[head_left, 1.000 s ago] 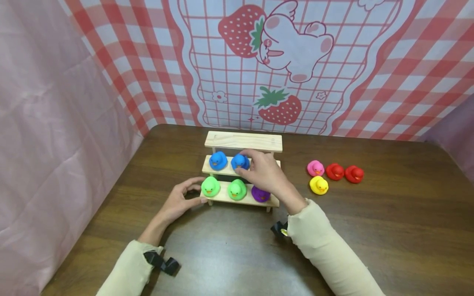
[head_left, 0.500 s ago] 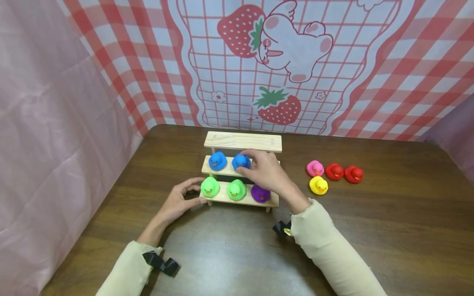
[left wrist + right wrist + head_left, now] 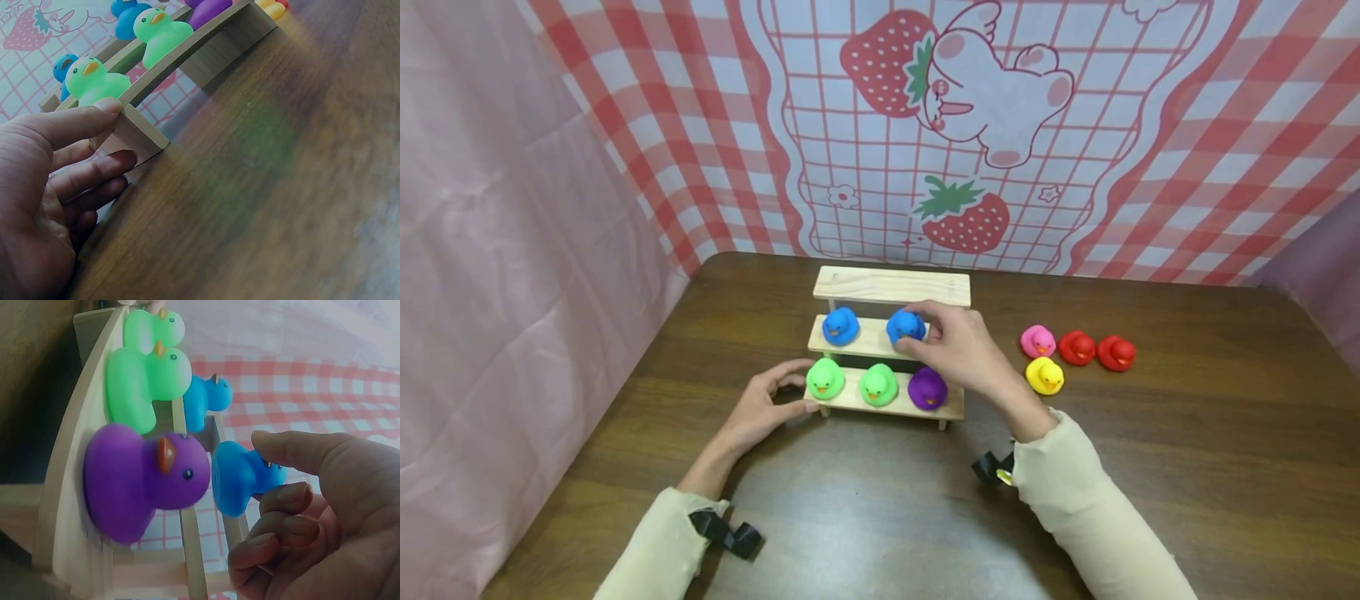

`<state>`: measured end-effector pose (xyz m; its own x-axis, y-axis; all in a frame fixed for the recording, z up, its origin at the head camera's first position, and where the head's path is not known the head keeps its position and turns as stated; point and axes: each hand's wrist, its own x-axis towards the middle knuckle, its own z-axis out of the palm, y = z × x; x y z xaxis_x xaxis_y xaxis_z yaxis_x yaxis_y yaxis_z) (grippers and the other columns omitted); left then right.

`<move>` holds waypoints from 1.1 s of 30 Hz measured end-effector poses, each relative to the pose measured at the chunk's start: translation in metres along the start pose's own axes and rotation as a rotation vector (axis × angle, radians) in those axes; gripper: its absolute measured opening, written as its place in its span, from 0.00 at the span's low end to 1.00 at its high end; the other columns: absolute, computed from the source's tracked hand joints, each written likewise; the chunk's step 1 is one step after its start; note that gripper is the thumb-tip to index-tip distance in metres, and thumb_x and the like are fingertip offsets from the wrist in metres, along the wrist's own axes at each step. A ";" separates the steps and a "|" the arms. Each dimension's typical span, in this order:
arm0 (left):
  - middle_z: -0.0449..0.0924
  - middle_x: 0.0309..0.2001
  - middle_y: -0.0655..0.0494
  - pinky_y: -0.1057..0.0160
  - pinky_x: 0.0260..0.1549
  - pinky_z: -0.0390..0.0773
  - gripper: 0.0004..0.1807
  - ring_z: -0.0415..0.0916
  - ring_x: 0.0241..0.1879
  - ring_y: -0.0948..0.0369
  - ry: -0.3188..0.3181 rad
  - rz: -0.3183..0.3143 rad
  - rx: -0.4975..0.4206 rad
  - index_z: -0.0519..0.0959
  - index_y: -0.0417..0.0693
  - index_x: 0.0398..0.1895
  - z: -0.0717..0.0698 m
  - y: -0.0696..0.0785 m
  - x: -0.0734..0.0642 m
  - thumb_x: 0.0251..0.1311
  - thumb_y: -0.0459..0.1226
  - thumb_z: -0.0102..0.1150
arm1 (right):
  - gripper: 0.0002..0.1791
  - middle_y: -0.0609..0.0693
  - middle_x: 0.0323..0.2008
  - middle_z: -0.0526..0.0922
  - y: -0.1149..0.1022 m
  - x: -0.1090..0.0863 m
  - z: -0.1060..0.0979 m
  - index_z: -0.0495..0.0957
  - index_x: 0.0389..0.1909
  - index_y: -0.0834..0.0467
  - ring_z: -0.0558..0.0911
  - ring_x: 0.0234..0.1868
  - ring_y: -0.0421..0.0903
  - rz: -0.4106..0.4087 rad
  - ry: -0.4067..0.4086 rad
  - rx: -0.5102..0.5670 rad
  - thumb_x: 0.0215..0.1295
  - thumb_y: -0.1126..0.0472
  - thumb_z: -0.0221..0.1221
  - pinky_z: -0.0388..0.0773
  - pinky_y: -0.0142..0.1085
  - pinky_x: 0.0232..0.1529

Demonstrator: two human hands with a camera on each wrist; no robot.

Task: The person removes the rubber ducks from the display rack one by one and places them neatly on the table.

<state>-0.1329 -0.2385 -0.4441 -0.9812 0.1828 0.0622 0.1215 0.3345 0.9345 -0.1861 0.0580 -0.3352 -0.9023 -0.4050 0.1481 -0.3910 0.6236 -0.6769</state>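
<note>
My right hand (image 3: 958, 346) pinches a blue rubber duck (image 3: 906, 329) between thumb and fingers at the middle step of a wooden three-step display stand (image 3: 891, 286). In the right wrist view, the thumb and fingers close around that duck's head (image 3: 270, 472). My left hand (image 3: 765, 408) grips the left end of the lowest step, its thumb (image 3: 94, 119) at the front edge beside a green duck (image 3: 94, 81). Another blue duck (image 3: 840, 327) sits at the left of the middle step. Along the lowest step stand two green ducks (image 3: 878, 385) and a purple duck (image 3: 928, 389).
On the brown wooden table (image 3: 850, 517), right of the stand, sit a pink duck (image 3: 1038, 342), a yellow duck (image 3: 1045, 377) and two red ducks (image 3: 1116, 353). A red checked cloth (image 3: 715, 125) hangs behind the table, and a pale pink curtain (image 3: 512, 250) at its left.
My right hand has moved to the right along the middle step with the blue duck, widening its gap to the other blue duck. My left hand stays in place.
</note>
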 end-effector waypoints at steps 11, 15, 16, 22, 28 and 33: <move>0.86 0.45 0.43 0.51 0.61 0.66 0.33 0.76 0.51 0.62 0.000 0.001 0.004 0.74 0.44 0.65 -0.001 0.001 0.000 0.53 0.33 0.71 | 0.24 0.47 0.17 0.73 0.012 -0.016 -0.015 0.80 0.58 0.55 0.70 0.18 0.42 0.037 0.030 0.008 0.61 0.54 0.69 0.64 0.31 0.18; 0.86 0.45 0.43 0.51 0.61 0.66 0.33 0.76 0.51 0.63 0.000 0.003 0.004 0.74 0.44 0.65 -0.001 0.001 0.000 0.53 0.33 0.71 | 0.24 0.47 0.16 0.72 0.017 -0.020 -0.018 0.80 0.57 0.55 0.70 0.18 0.42 0.041 0.044 0.009 0.60 0.54 0.69 0.63 0.32 0.18; 0.86 0.45 0.43 0.51 0.61 0.66 0.33 0.76 0.51 0.63 0.000 0.002 0.004 0.74 0.44 0.65 -0.001 0.001 0.000 0.53 0.33 0.71 | 0.24 0.47 0.16 0.71 0.019 -0.022 -0.019 0.80 0.56 0.55 0.69 0.18 0.42 0.041 0.046 0.012 0.59 0.54 0.69 0.63 0.32 0.18; 0.86 0.45 0.43 0.52 0.61 0.67 0.33 0.76 0.51 0.65 -0.001 -0.001 0.001 0.74 0.44 0.65 0.000 0.001 0.000 0.53 0.33 0.71 | 0.24 0.47 0.17 0.70 0.024 -0.027 -0.027 0.80 0.57 0.58 0.67 0.18 0.40 0.032 0.059 0.011 0.60 0.56 0.70 0.61 0.31 0.18; 0.86 0.46 0.42 0.54 0.61 0.67 0.33 0.76 0.52 0.65 -0.005 -0.006 0.001 0.74 0.44 0.65 0.000 0.000 0.000 0.54 0.33 0.71 | 0.25 0.47 0.17 0.70 0.026 -0.034 -0.036 0.79 0.58 0.58 0.67 0.19 0.40 0.041 0.072 -0.021 0.60 0.56 0.69 0.62 0.32 0.19; 0.86 0.46 0.42 0.55 0.61 0.67 0.33 0.76 0.52 0.65 -0.004 -0.005 0.000 0.74 0.44 0.65 0.000 0.001 -0.001 0.54 0.33 0.71 | 0.24 0.47 0.17 0.70 0.031 -0.039 -0.043 0.80 0.57 0.56 0.68 0.19 0.39 0.036 0.092 -0.054 0.60 0.55 0.70 0.62 0.32 0.20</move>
<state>-0.1320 -0.2386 -0.4431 -0.9812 0.1847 0.0558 0.1163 0.3355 0.9348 -0.1703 0.1217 -0.3308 -0.9278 -0.3202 0.1916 -0.3651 0.6726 -0.6437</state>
